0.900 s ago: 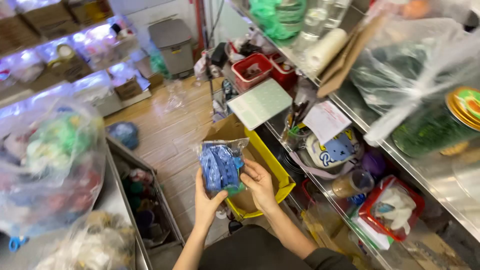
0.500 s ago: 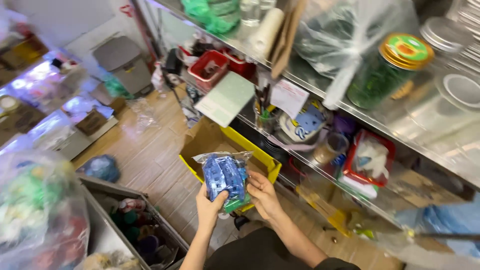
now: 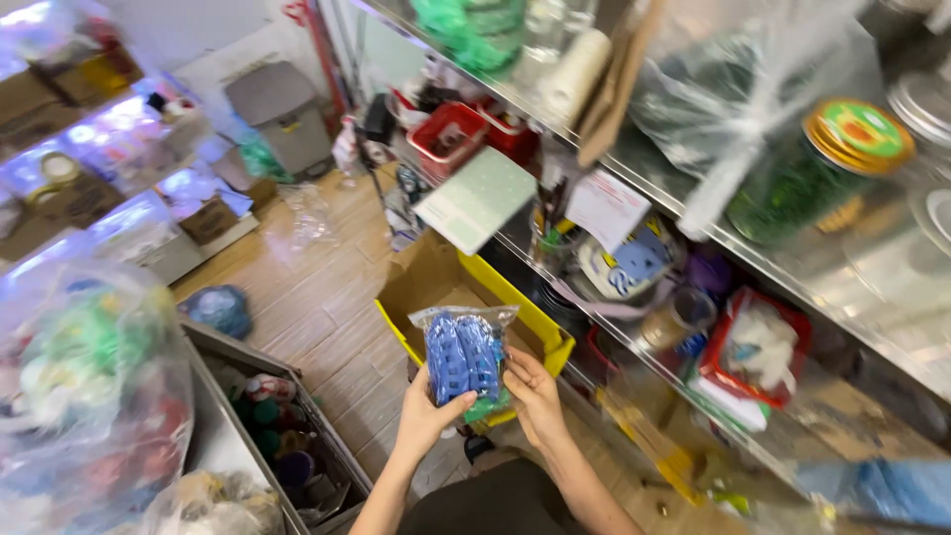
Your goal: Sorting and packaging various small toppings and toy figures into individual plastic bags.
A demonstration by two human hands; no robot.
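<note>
Both my hands hold up a clear plastic bag (image 3: 466,359) packed with blue plastic pieces. My left hand (image 3: 428,416) grips its lower left side, thumb across the front. On the lower right edge my right hand (image 3: 532,392) holds the bag. The bag hangs just above a yellow bin lined with cardboard (image 3: 540,332) that sits on the wooden floor.
A metal shelf rack (image 3: 713,228) on the right holds red baskets (image 3: 448,139), a green-filled jar (image 3: 822,168), paper rolls and bags. At the left is a big clear bag of coloured items (image 3: 89,386) and a grey bin of bottles (image 3: 277,436). A grey trash can (image 3: 279,114) stands far back.
My view has swung slightly right and closer to the shelves. The bag stays in both hands, a little lower over the yellow bin.
</note>
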